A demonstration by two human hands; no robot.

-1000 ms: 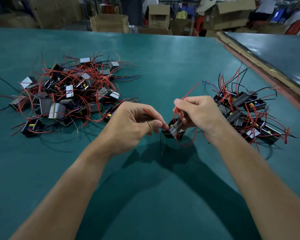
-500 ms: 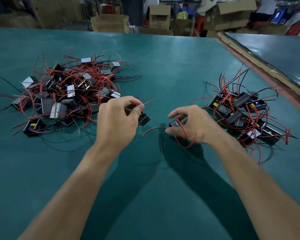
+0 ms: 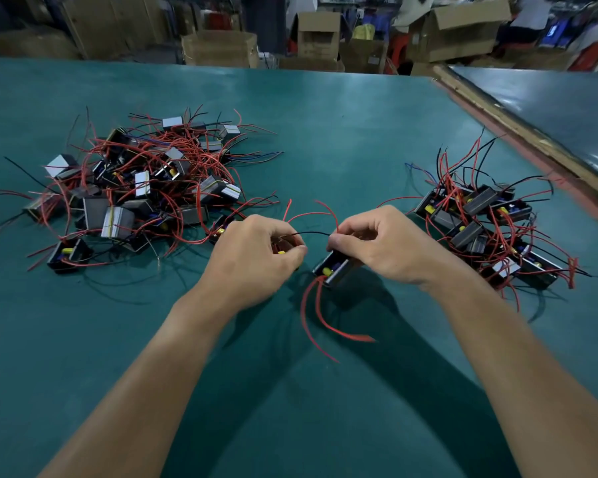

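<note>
Two red leads (image 3: 313, 315) run toward the viewer from the near end of a module (image 3: 335, 269), a small black open box with a yellow part inside. Its long axis runs near-left to far-right, mid-table (image 3: 325, 132). The right hand (image 3: 384, 250) grips its far end, fingers curled. Just beside it, the left hand (image 3: 256, 260) curls round a mostly hidden second module (image 3: 281, 251). A black wire (image 3: 311, 232) spans between them. Farther off lie a left pile (image 3: 135, 188) and a right pile (image 3: 491, 229).

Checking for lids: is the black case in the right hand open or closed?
Open: the black case in the right hand shows a yellow part and a blue part inside, uncovered.
</note>
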